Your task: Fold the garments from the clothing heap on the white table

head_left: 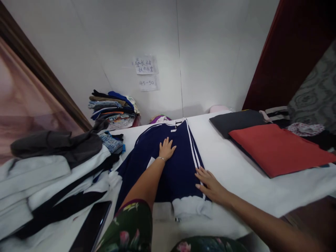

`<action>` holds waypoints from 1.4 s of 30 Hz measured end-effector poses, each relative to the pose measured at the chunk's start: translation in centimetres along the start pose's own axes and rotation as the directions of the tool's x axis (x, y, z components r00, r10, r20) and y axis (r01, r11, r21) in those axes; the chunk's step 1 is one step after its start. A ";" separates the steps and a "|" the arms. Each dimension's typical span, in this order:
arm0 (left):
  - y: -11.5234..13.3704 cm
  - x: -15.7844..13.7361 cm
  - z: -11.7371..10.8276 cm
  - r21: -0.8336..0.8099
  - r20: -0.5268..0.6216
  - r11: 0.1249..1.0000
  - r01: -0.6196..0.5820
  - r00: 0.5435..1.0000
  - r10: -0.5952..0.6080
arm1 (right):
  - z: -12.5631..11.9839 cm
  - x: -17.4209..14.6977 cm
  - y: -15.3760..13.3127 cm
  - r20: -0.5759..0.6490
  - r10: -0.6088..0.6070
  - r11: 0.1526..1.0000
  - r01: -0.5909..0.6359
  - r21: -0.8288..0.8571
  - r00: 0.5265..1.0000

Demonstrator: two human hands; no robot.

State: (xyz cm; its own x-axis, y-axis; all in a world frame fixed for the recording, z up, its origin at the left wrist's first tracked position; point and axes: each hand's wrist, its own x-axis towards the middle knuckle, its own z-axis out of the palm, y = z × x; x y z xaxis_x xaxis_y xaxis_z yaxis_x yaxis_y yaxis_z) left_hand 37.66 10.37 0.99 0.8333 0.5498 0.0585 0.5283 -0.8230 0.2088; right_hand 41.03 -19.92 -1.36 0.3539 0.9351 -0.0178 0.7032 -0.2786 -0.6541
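A navy jacket (181,175) with white stripes along its sleeve and pale ribbed cuffs lies spread on the white table in front of me. My left hand (167,149) rests flat on its upper middle, fingers spread. At the jacket's right side, my right hand (210,183) touches the striped sleeve with its fingers stretched out. A white ribbed cuff (193,207) lies at the near edge, below my right hand. The collar points toward the wall.
Loose clothes (52,178) heap up on the left, near a dark phone-like slab (90,227). Folded garments form a stack (112,112) at the back left. On the right lie a folded red garment (278,148) and a dark grey one (236,122). Handwritten paper notes (146,65) hang on the wall.
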 end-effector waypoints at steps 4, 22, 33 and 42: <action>1.7 -3.1 -1.4 -0.043 0.130 0.998 -0.041 0.990 0.046 | 1.1 -5.3 -1.3 0.003 -0.080 0.994 0.079 0.076 0.997; 9.7 -28.3 0.2 -0.172 -0.136 0.917 -0.361 0.930 0.340 | -0.8 -5.1 0.7 -0.015 0.292 0.583 -0.166 0.795 0.956; 1.3 -25.0 -3.3 -0.243 -0.374 0.962 -0.123 0.927 0.024 | -0.5 -6.0 -1.4 -0.371 0.043 0.967 0.055 0.249 0.927; -11.5 -19.7 -8.3 0.045 -0.261 0.875 0.482 0.851 -0.455 | 1.7 -1.4 -4.0 -0.129 -0.169 0.976 0.148 -0.158 0.977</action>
State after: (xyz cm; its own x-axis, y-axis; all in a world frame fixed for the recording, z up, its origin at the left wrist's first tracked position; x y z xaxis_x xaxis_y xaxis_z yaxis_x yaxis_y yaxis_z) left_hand 13.80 10.19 5.51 0.4264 0.8798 0.2098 0.8711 -0.4619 0.1666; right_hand 36.72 -19.76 -0.02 0.3066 0.9326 0.1904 0.8362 -0.1684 -0.5219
